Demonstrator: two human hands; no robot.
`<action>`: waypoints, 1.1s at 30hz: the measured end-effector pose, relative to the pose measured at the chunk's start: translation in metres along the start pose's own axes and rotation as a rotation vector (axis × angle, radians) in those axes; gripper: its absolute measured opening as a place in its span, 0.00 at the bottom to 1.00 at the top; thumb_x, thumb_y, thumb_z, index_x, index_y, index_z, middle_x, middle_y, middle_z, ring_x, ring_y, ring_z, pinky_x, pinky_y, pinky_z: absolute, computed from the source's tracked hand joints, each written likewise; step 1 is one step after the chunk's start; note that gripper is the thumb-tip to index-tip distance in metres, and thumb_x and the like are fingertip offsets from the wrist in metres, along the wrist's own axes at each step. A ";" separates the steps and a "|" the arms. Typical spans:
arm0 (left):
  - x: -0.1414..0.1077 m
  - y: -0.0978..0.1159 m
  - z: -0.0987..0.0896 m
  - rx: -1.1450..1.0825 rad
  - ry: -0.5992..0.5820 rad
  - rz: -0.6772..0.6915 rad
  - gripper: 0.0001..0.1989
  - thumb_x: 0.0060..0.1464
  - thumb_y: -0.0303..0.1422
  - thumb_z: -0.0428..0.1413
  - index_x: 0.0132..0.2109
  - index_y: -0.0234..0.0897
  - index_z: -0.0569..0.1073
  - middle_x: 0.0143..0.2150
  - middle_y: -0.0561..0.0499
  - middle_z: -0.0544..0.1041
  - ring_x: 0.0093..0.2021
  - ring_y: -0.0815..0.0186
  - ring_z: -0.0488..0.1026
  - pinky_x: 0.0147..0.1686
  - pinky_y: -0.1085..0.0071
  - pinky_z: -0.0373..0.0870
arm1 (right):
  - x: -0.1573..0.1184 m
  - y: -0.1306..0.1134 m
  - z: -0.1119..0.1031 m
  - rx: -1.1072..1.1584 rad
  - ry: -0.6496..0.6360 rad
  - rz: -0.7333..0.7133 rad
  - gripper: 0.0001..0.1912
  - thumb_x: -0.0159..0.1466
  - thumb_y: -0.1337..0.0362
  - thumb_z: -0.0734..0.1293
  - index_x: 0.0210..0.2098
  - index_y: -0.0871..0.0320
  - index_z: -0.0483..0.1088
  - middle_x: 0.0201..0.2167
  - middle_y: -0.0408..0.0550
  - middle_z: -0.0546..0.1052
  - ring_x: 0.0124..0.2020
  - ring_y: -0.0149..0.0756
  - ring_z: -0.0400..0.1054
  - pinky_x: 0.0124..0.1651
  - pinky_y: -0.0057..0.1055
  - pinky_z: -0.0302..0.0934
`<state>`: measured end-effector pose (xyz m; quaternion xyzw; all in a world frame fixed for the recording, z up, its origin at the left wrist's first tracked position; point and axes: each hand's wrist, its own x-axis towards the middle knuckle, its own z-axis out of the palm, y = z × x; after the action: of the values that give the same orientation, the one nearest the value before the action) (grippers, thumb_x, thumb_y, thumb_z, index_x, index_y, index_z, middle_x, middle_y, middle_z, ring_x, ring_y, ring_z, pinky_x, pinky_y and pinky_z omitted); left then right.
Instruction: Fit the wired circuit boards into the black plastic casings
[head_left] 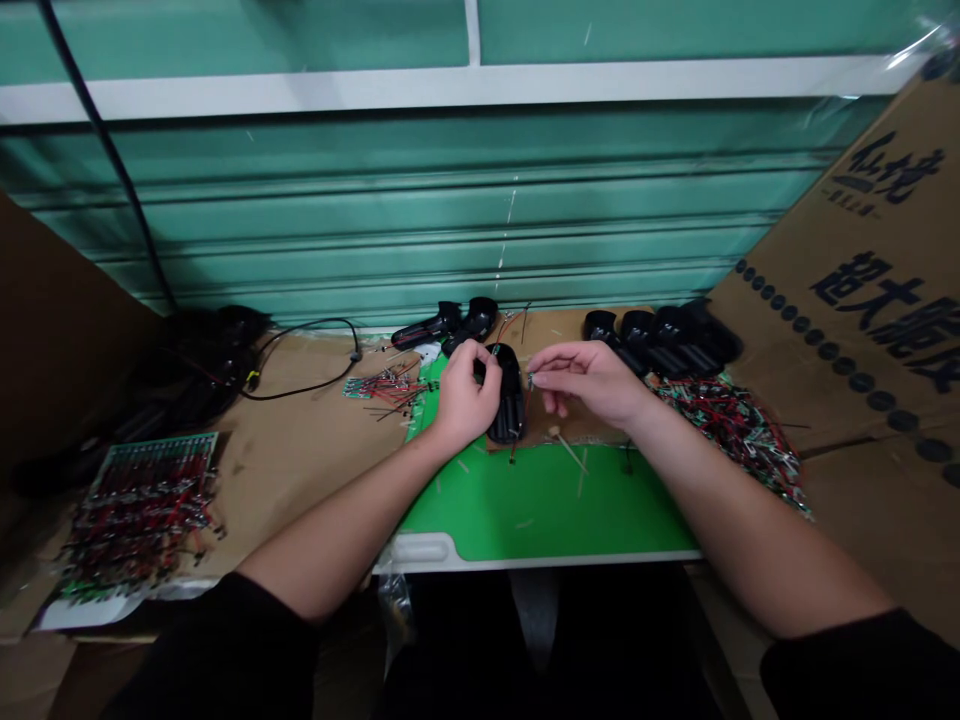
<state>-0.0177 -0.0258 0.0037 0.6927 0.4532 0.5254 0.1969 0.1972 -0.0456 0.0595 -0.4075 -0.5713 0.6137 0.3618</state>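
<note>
A black plastic housing lies upright before me, with thin red wires about it. My left hand is closed at its upper left edge, thumb and forefinger brought together; what they pinch is too small to make out. To the right of the housing, my right hand pinches a small wired part between thumb and fingertips, its other fingers loosely curled. Beneath lie a piece of brown cardboard and a green board. A thin stick with a pale tip rests below my right hand.
More black housings stand at the back and right. Wired circuit boards are heaped at left and right, with a smaller bunch nearer. A black cable loops on the cardboard. A cardboard box wall bounds the right side.
</note>
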 end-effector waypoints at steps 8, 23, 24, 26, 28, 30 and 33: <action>-0.002 0.004 -0.001 0.053 0.010 0.084 0.07 0.68 0.29 0.54 0.38 0.40 0.67 0.40 0.47 0.76 0.43 0.62 0.72 0.45 0.64 0.69 | 0.011 0.025 0.009 -0.195 0.111 -0.078 0.35 0.55 0.42 0.81 0.49 0.66 0.82 0.31 0.48 0.78 0.25 0.22 0.66 0.27 0.21 0.62; -0.003 0.008 -0.005 0.102 -0.023 0.173 0.07 0.68 0.28 0.53 0.39 0.42 0.65 0.41 0.47 0.75 0.45 0.61 0.72 0.48 0.62 0.70 | 0.010 0.028 0.007 -0.286 0.138 -0.141 0.31 0.60 0.42 0.78 0.47 0.64 0.82 0.42 0.53 0.79 0.25 0.23 0.69 0.24 0.23 0.68; -0.003 0.008 -0.005 0.103 -0.027 0.173 0.07 0.68 0.28 0.53 0.39 0.42 0.65 0.41 0.47 0.75 0.45 0.61 0.72 0.48 0.62 0.70 | 0.010 0.028 0.007 -0.297 0.145 -0.147 0.30 0.60 0.42 0.78 0.47 0.64 0.83 0.42 0.53 0.79 0.25 0.23 0.69 0.24 0.23 0.68; -0.003 0.008 -0.005 0.102 -0.029 0.175 0.07 0.68 0.28 0.53 0.39 0.41 0.66 0.42 0.46 0.75 0.45 0.61 0.72 0.48 0.63 0.70 | 0.010 0.028 0.008 -0.325 0.155 -0.163 0.29 0.61 0.43 0.78 0.46 0.64 0.83 0.42 0.53 0.79 0.25 0.22 0.68 0.24 0.23 0.67; -0.003 0.009 -0.005 0.103 -0.026 0.184 0.07 0.68 0.28 0.53 0.39 0.41 0.66 0.42 0.47 0.75 0.45 0.61 0.72 0.48 0.63 0.69 | 0.010 0.028 0.008 -0.356 0.161 -0.182 0.28 0.61 0.43 0.78 0.45 0.63 0.84 0.42 0.53 0.79 0.25 0.22 0.68 0.25 0.23 0.67; -0.004 0.009 -0.005 0.101 -0.020 0.194 0.07 0.68 0.28 0.53 0.39 0.41 0.66 0.41 0.47 0.75 0.45 0.61 0.72 0.48 0.63 0.69 | 0.009 0.028 0.009 -0.376 0.163 -0.197 0.27 0.62 0.44 0.77 0.45 0.63 0.84 0.42 0.53 0.79 0.26 0.23 0.69 0.25 0.23 0.67; -0.004 0.010 -0.005 0.105 -0.025 0.196 0.07 0.69 0.28 0.53 0.39 0.41 0.66 0.42 0.47 0.75 0.45 0.61 0.72 0.48 0.63 0.69 | 0.007 0.027 0.010 -0.380 0.170 -0.185 0.27 0.63 0.43 0.76 0.45 0.62 0.84 0.43 0.54 0.79 0.27 0.24 0.70 0.26 0.24 0.68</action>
<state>-0.0182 -0.0349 0.0106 0.7496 0.4078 0.5087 0.1138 0.1859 -0.0451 0.0319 -0.4644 -0.6791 0.4228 0.3800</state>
